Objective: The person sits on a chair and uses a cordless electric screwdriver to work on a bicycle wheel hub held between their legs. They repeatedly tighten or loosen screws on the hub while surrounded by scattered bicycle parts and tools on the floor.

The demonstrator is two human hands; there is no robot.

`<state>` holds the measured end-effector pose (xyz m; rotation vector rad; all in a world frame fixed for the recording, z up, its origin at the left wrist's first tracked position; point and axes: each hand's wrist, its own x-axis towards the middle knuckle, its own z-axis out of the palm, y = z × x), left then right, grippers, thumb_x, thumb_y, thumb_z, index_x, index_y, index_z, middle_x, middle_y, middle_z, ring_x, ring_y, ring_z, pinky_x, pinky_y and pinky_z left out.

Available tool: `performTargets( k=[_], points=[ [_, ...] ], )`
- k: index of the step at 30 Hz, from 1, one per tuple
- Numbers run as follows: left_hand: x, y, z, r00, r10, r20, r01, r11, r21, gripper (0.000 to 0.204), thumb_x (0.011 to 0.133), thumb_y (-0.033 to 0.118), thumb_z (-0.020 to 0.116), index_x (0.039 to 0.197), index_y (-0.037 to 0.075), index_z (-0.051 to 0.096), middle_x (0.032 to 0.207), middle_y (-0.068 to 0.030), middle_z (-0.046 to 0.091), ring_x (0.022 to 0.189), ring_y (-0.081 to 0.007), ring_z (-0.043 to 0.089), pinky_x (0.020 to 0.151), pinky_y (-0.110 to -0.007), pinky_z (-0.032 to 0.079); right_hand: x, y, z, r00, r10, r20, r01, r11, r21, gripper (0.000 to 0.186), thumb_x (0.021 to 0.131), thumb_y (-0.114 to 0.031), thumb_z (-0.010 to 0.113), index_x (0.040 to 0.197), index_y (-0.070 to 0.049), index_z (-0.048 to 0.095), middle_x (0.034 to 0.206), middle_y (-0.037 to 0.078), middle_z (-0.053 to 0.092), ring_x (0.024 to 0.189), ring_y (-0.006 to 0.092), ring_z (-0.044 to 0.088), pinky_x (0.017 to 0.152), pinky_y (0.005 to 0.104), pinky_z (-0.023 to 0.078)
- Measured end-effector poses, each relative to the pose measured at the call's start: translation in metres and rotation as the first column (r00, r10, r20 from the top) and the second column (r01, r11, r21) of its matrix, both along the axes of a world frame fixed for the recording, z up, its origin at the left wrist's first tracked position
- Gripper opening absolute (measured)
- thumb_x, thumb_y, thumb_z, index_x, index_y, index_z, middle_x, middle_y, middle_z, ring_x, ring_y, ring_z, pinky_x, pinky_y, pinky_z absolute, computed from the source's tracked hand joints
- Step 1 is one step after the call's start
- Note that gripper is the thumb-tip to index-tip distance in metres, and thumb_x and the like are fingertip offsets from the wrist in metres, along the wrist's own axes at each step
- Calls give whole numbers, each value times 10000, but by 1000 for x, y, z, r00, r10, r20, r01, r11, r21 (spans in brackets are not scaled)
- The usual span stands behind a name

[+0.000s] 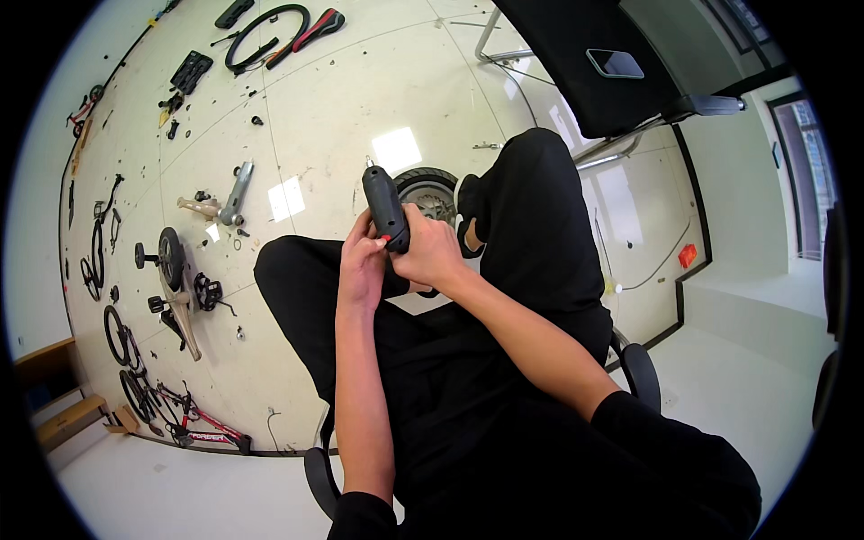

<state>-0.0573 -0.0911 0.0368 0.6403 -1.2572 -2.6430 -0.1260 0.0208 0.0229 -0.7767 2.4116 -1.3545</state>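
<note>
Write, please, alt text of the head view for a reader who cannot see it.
A seated person holds a black power tool with left hand and right hand near a wheel; bicycle parts lie on the tiled floor at left. A phone rests on a black chair.

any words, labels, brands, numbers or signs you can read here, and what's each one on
Red bicycle frame: pale lettering along a tube, which I won't copy out.
Black power tool: no readable text.
Phone: nothing readable.
Small red object: any marking is too small to read.
</note>
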Motion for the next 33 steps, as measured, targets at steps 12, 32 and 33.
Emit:
performTargets(
  k=[12,32,33],
  points=[
    [0,-15,4,959,282,-27,-246,876,414,461,908,284,563,1235,-35,499,1180,-199,567,1126,-331,554,1038,-474,407,-12,12,13,584,452,674,-280,892,-355,250,602,7,678,841,5,604,707,50,636,600,135,610,586,277,494],
    [-1,-22,-2,849,468,244,-528,752,396,282,916,190,612,701,115,445,625,-5,463,605,-155,480,684,-350,454,23,-4,-18,649,315,692,-51,926,-374,118,567,-12,598,558,7,482,508,42,505,438,125,463,439,285,369],
    [-1,-23,-2,850,466,245,-526,748,404,281,916,188,611,702,114,444,625,-5,462,606,-155,480,688,-352,454,22,-5,-18,652,323,687,-66,926,-373,120,567,-11,597,556,6,479,506,42,501,434,124,458,436,285,367]
  ],
)
